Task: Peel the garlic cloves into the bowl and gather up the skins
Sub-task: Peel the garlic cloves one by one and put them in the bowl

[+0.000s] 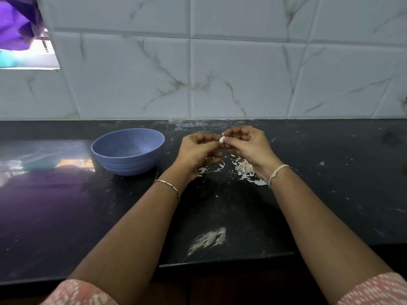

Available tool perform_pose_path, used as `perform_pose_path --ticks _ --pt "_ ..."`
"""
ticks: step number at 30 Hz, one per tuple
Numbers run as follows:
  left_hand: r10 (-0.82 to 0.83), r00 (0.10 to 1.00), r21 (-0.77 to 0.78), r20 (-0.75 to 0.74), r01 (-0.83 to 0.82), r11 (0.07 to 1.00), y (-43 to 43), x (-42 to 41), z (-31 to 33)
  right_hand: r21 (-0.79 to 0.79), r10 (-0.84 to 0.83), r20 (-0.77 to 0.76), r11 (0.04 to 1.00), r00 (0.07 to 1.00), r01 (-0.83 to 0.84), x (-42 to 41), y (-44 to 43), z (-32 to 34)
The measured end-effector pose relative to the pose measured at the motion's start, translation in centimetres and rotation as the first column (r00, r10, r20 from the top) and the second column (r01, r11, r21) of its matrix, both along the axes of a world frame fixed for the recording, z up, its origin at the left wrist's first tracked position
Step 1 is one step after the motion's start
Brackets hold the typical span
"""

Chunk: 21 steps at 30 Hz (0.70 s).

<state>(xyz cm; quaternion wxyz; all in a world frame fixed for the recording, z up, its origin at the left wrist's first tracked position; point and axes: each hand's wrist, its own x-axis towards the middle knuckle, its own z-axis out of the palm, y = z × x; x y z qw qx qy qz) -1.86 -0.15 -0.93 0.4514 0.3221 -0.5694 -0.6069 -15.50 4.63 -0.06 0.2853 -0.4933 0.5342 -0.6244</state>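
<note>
A small white garlic clove (222,139) is held up above the dark counter, between both hands. My left hand (197,151) pinches it from the left with thumb and fingertips. My right hand (247,146) pinches it from the right, fingers curled. A blue-purple bowl (127,150) stands on the counter to the left of my left hand; I cannot see cloves inside it. Loose white garlic skins (245,170) lie on the counter under and beside my right wrist, with a few more skins (211,169) below my left hand.
The black counter (330,172) runs up to a white marbled tile wall (220,73). A whitish smear (208,238) marks the counter near its front edge (220,264). A window opening with purple cloth (15,25) is at the top left.
</note>
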Motion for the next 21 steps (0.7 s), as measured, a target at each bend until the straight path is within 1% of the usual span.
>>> perform_pose_path --ticks 7,15,21 --pt "0.015 1.000 -0.002 -0.006 -0.015 1.000 -0.02 0.02 0.10 0.026 0.055 0.126 0.998 0.991 -0.059 -0.25 0.16 0.15" --pt "0.011 1.000 -0.050 -0.006 -0.011 0.999 -0.28 0.22 -0.09 0.046 0.016 0.045 0.999 0.999 -0.018 -0.15 0.29 0.02" --pt "0.018 0.999 -0.131 0.047 -0.012 0.991 -0.39 0.10 -0.20 0.055 -0.026 0.017 0.998 1.000 0.025 -0.13 0.23 -0.13"
